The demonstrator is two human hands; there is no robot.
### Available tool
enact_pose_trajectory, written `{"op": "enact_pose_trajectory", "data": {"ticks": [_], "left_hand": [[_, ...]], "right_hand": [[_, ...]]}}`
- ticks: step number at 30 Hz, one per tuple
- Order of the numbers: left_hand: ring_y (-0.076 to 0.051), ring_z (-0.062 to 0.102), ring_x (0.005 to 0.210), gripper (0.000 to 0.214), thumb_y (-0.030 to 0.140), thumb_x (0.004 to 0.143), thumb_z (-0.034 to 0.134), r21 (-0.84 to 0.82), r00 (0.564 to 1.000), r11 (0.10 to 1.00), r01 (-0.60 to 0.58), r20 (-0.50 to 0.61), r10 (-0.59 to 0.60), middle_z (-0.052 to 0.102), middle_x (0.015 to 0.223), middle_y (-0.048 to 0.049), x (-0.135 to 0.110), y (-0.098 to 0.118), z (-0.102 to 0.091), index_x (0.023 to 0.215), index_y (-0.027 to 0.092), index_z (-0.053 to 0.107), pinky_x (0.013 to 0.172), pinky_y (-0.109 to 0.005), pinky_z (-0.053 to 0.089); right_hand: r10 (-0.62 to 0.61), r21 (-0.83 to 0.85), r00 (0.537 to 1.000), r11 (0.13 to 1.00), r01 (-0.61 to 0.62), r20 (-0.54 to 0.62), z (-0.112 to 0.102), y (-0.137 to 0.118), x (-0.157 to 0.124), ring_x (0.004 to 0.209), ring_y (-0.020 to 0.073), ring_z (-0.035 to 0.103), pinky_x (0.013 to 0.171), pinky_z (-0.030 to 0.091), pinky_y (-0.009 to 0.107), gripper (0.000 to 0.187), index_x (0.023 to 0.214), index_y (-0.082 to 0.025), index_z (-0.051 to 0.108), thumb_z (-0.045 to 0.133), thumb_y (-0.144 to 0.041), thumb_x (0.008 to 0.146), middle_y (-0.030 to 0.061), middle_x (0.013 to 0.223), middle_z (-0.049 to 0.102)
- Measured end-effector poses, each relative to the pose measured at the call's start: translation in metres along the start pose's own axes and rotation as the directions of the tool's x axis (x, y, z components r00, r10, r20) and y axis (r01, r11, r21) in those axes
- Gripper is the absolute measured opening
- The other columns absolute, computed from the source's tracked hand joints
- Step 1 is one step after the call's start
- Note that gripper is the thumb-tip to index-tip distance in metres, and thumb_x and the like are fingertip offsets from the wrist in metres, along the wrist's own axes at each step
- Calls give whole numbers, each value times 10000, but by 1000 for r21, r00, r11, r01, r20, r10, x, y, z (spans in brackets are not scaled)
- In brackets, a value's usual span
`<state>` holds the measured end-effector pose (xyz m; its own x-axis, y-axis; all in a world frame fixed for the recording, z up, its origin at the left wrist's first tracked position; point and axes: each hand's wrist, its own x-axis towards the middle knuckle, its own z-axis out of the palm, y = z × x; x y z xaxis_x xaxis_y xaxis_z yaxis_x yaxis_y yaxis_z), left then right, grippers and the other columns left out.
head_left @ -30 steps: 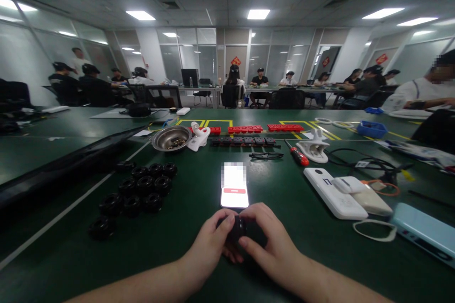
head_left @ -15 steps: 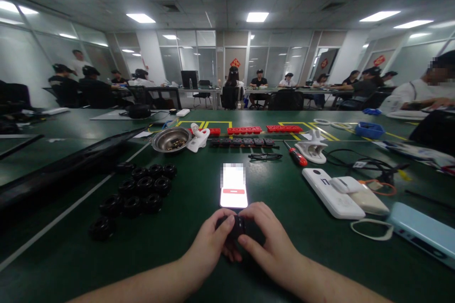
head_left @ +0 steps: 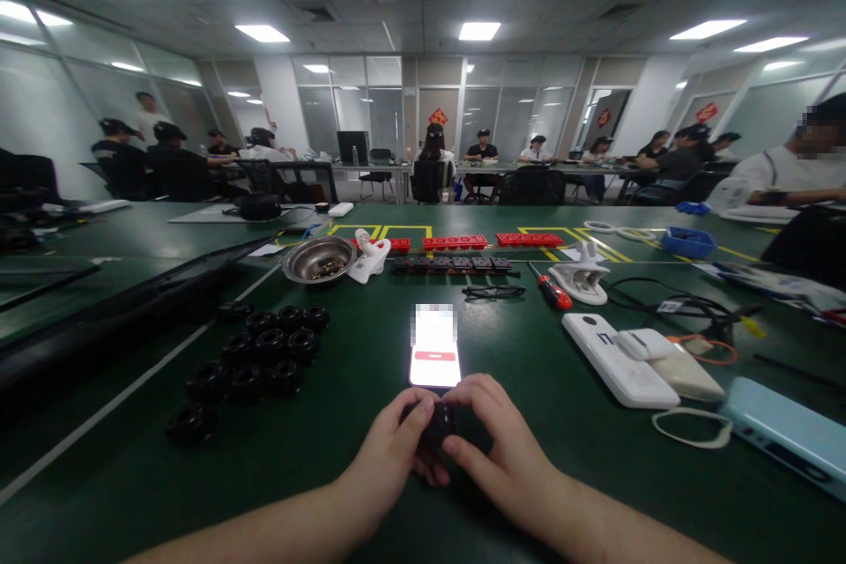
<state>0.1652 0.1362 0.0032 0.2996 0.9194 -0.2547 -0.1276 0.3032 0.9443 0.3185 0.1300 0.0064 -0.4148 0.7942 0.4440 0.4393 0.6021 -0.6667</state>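
Both my hands meet low in the middle of the green table (head_left: 542, 458). My left hand (head_left: 387, 458) and my right hand (head_left: 506, 449) are closed together round a small black round part (head_left: 437, 426), pinched between thumbs and fingers. Just beyond them a lit phone (head_left: 434, 345) lies flat on the table. To the left lie several black rubber wheels (head_left: 264, 357) in a loose cluster.
A metal bowl (head_left: 319, 260) with small parts, red and black part strips (head_left: 456, 242), a red-handled screwdriver (head_left: 547, 286), white clips, white power banks (head_left: 618, 359), cables and a light-blue case (head_left: 786, 436) lie around. A long black bar (head_left: 132, 300) runs on the left. Other people sit at tables behind and at the right.
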Motion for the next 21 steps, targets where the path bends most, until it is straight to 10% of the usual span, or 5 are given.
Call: {"op": "enact_pose_trajectory", "data": {"ticks": [21], "left_hand": [[-102, 548, 383, 424, 524, 662, 527, 3, 999, 1000, -24, 23, 24, 568, 534, 22, 2, -5, -3, 839, 143, 474, 391, -195, 365]], "right_hand": [[-32, -21, 999, 999, 32, -33, -2, -2, 0, 851, 198, 481, 746, 409, 331, 195, 956, -183, 496, 502, -273, 783, 60, 908, 515]]}}
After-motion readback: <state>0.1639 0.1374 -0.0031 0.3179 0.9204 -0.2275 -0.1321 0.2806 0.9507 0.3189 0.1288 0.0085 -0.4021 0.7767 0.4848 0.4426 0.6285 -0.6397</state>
